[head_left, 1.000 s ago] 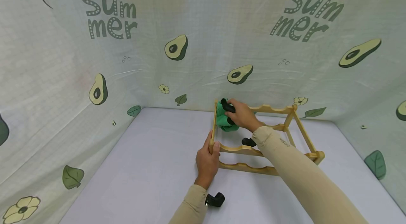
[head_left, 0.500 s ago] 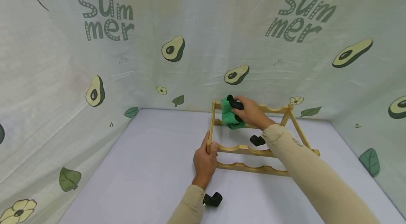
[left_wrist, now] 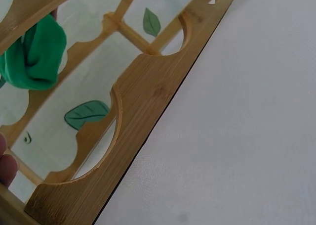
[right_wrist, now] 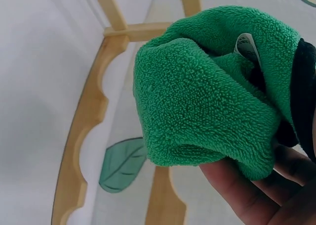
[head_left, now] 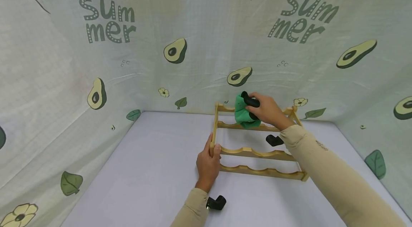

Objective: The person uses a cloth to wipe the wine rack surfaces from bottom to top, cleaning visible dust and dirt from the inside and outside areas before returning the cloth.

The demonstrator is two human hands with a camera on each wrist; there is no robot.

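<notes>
A light wooden wine rack (head_left: 248, 152) with scalloped rails stands on the white table. My left hand (head_left: 207, 165) grips its front left post, thumb on the inner side. In the left wrist view, only fingertips (left_wrist: 7, 168) of that hand show, at the left edge. My right hand (head_left: 268, 110) holds a bunched green terry cloth (head_left: 243, 113) at the rack's back top rail, left of the middle. A black curved piece (head_left: 250, 99) lies along the cloth under the fingers; its kind is unclear. Close up, the cloth (right_wrist: 197, 101) hides part of the rack, and a small label shows in its folds.
Black wrist-camera mounts (head_left: 274, 140) stick out near both wrists. A pale curtain (head_left: 199, 23) printed with avocados and leaves closes off the back and sides. The white table (head_left: 145, 169) extends left and in front of the rack.
My right hand has moved to the right along the rack's back top rail with the green cloth, away from the left end. The left hand keeps its grip on the front left post.
</notes>
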